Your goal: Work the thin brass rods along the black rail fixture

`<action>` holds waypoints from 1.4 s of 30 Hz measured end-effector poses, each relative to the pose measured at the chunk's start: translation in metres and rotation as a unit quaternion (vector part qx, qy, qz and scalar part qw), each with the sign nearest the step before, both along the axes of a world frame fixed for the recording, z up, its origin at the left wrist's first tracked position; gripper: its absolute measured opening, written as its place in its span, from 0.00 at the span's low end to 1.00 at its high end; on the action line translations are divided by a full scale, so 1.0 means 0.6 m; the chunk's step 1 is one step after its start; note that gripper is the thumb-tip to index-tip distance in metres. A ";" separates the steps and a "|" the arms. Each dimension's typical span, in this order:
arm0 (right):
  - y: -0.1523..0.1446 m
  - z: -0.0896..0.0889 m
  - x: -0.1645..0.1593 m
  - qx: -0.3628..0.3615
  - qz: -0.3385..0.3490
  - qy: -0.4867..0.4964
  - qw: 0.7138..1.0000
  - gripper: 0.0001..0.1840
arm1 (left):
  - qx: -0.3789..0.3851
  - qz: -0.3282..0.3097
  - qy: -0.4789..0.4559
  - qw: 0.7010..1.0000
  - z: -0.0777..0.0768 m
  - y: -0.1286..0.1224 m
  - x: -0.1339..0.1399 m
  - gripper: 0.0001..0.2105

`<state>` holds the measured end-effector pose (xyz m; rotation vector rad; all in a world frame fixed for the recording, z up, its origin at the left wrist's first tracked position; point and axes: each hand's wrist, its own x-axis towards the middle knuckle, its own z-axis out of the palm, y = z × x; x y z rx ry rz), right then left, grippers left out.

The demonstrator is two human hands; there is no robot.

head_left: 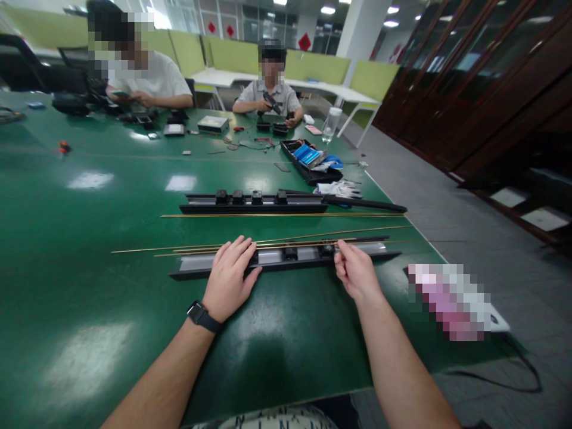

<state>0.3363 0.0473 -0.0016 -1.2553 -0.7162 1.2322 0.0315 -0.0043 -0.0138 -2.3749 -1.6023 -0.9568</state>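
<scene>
A long black channel rail (308, 260) with a silvery inner face lies across the green table before me. Black blocks sit in it, one block (290, 251) showing between my hands. My left hand (235, 271) lies over the rail's left half, fingers across it and thumb against the near edge, holding it. Near the right end, my right hand (355, 265) is closed in a pinch beside another black block (326, 248). A thin brass rod (286, 245) runs along the rail to these fingertips; the exact grip is partly hidden. Another brass rod (370, 230) slants just behind.
Farther back lies a second rail (250, 208) with several black blocks, and more brass rods (268, 215) before it. Gloves (339, 189), a black tray (308, 173) and a bottle (330, 125) stand beyond. A power strip (498, 320) lies right. Two people sit opposite.
</scene>
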 end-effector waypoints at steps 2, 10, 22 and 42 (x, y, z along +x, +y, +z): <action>0.000 -0.001 0.000 0.000 -0.009 0.003 1.000 0.21 | 0.001 -0.001 -0.002 1.000 0.001 0.000 0.000 0.24; 0.001 -0.002 0.002 0.002 -0.003 0.002 1.000 0.22 | 0.002 0.001 0.003 1.000 0.001 0.000 0.000 0.24; -0.002 0.003 -0.001 -0.010 0.002 -0.006 1.000 0.22 | -0.001 -0.002 0.000 1.000 0.000 0.000 0.000 0.25; -0.002 0.002 -0.002 -0.002 -0.003 -0.003 1.000 0.21 | -0.011 0.002 0.003 1.000 0.002 -0.001 0.001 0.24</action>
